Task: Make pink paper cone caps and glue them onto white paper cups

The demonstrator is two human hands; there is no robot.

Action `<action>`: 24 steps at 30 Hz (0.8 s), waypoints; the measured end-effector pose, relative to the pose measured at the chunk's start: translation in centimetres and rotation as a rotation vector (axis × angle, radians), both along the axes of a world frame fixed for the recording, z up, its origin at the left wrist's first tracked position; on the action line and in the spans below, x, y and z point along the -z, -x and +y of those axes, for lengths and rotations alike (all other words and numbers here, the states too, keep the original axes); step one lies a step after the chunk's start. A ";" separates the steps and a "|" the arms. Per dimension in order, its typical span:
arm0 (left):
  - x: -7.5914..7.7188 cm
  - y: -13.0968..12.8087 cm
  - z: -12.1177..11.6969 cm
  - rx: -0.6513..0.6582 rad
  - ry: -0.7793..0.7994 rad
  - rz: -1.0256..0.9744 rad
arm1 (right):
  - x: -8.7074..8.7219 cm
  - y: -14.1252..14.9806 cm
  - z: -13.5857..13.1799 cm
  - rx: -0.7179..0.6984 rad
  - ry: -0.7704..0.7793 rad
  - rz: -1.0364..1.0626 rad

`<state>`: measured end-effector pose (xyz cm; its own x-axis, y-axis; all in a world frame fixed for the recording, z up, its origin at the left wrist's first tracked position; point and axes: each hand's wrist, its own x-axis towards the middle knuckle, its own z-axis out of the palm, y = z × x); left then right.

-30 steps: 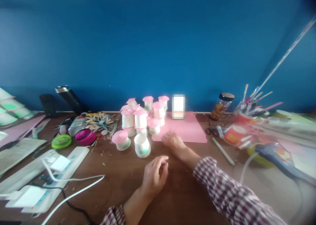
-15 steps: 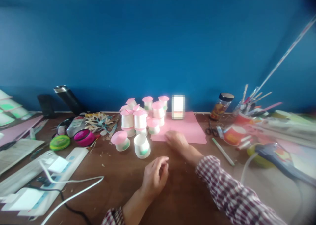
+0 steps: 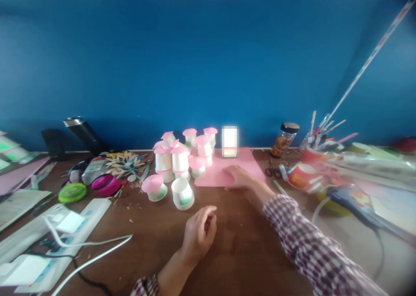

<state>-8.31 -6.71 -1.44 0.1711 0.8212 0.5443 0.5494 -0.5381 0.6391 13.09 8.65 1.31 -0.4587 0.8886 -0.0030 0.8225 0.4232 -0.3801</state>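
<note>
My right hand (image 3: 239, 177) lies palm down over the front part of the pink paper (image 3: 211, 177), fingers stretched forward and somewhat blurred. My left hand (image 3: 199, 233) rests on the desk with loosely curled fingers; a gap shows between thumb and forefinger, and I see nothing held there. Just beyond it stands a white paper cup (image 3: 182, 194) with a green patch and an uncovered mouth. Left of that is a short cup with a round pink paper top (image 3: 152, 183). Several more white cups with pink paper tops (image 3: 180, 159) stand grouped behind, some stacked.
On the left are a power strip (image 3: 87, 222) with white chargers and cables, a magenta container (image 3: 105, 185), a green round case (image 3: 72, 193) and a black flask (image 3: 84, 133). On the right are scissors (image 3: 273, 171), a jar (image 3: 284, 140), a red cup (image 3: 302, 177) and a glue gun (image 3: 352, 205).
My right hand has slid to the right across the pink paper. The left hand keeps its pose. The whole view has shifted slightly, so the desk items appear farther left.
</note>
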 end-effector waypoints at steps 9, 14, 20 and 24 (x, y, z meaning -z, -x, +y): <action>-0.1 -0.3 -0.2 0.045 0.045 0.021 | 1.2 0.4 -0.6 -0.018 -0.057 -0.006; -1.5 -0.3 -1.0 0.149 0.122 0.111 | 0.9 0.6 -0.6 -0.040 -0.123 -0.029; -3.2 -1.9 1.1 0.076 0.041 0.327 | 1.0 -0.5 -1.8 0.045 -0.192 0.051; -3.2 -4.5 5.8 -0.151 0.133 0.693 | 1.1 -0.5 -3.5 0.175 -0.222 0.061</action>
<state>-3.78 -0.91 1.80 0.3203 0.9150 0.2453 0.9146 -0.3662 0.1716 13.64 5.11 0.20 -0.2912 0.9302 0.2234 0.8689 0.3549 -0.3452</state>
